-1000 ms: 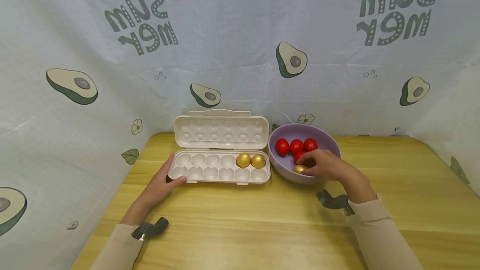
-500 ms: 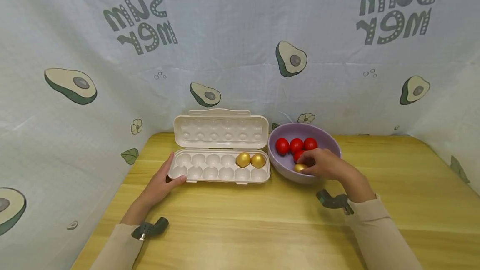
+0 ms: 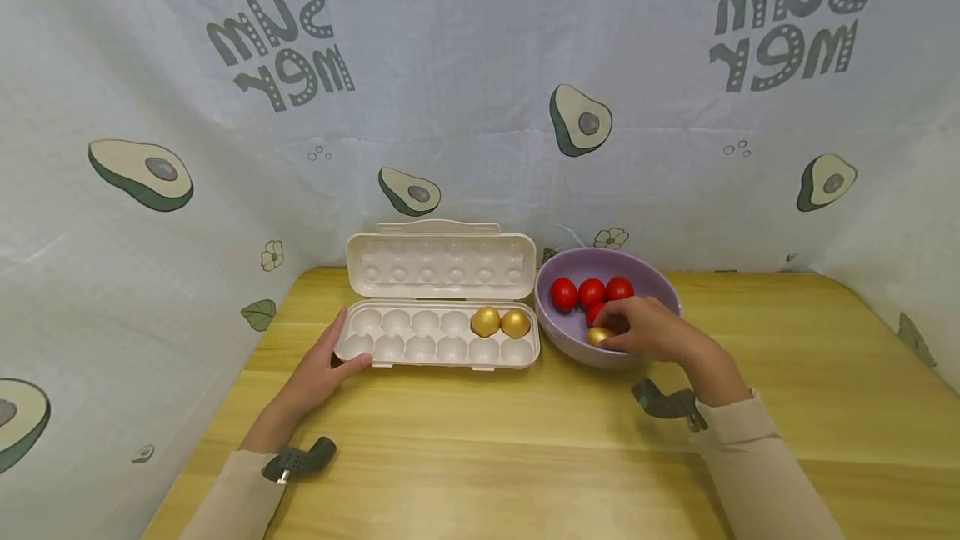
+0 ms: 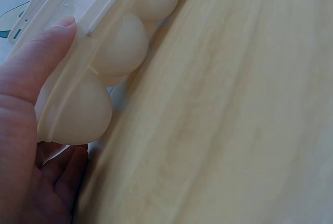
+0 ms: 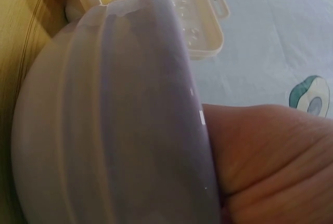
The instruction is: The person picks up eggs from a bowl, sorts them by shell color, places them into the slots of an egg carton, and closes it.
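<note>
I have my left hand (image 3: 321, 372) at the left end of a cream egg carton (image 3: 431, 363), gripping it: the thumb lies over the front rim and the fingers go round the end and under it, as the left wrist view shows. The carton's base has 2 rows of 6 cups, and its lid (image 3: 441, 252) stands tilted up behind. In the back row I see 2 finished golden balls (image 3: 485, 322), in the 2 cups farthest right.

My right hand (image 3: 647, 330) reaches into a purple bowl (image 3: 654, 277) just beside the carton's right end. Its fingers appear to pinch a gold ball (image 3: 595, 337) near the bowl's front wall; I can't confirm the contact, because in the right wrist view the bowl's side hides my fingertips. Beyond that ball, 4 red balls (image 3: 592, 293) lie in the bowl, 3 in a row and 1 nearer the hand.

Everything sits toward the back of a wooden table (image 3: 480, 457), before a pale cloth (image 3: 480, 65) printed with avocados and mirrored lettering.
</note>
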{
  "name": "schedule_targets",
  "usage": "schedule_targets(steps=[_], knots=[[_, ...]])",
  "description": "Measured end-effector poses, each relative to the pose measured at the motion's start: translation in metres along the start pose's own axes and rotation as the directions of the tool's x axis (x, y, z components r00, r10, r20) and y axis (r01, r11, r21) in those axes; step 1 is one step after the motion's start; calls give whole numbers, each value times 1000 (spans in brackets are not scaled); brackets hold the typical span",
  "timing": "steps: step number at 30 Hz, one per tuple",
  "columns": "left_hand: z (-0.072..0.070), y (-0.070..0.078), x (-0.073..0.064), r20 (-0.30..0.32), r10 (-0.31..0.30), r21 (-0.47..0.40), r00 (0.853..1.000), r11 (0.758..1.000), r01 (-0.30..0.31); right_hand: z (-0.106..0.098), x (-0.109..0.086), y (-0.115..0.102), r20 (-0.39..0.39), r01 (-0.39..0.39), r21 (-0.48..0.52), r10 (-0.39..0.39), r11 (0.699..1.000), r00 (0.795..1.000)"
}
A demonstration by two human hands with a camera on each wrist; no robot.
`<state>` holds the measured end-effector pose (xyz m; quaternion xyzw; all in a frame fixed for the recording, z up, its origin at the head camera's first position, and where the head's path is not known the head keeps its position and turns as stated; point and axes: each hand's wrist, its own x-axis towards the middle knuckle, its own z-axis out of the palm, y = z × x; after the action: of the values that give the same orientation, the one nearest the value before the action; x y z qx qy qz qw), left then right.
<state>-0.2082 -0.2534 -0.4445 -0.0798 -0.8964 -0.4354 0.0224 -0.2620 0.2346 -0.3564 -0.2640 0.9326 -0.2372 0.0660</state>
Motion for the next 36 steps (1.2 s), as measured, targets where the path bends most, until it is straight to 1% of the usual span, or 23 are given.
schedule_targets(steps=[4, 16, 27, 32, 36], knots=[[0, 0, -1, -5, -2, 2, 1000, 1000, 2, 1, 0, -1, -20, 21, -3, -21, 1000, 1000], [1, -1, -3, -2, -11, 12, 1000, 1000, 11, 4, 2, -2, -61, 33, 21, -31, 999, 998], [1, -2, -2, -1, -6, 18, 1000, 1000, 6, 4, 3, -4, -141, 78, 2, -77, 997, 987], [1, -3, -1, -6, -3, 12, 1000, 1000, 4, 5, 5, -6, -178, 79, -11, -80, 997, 981], [1, -4, -1, -3, -7, 22, 1000, 1000, 7, 5, 5, -7, -190, 85, 17, -80, 996, 978]])
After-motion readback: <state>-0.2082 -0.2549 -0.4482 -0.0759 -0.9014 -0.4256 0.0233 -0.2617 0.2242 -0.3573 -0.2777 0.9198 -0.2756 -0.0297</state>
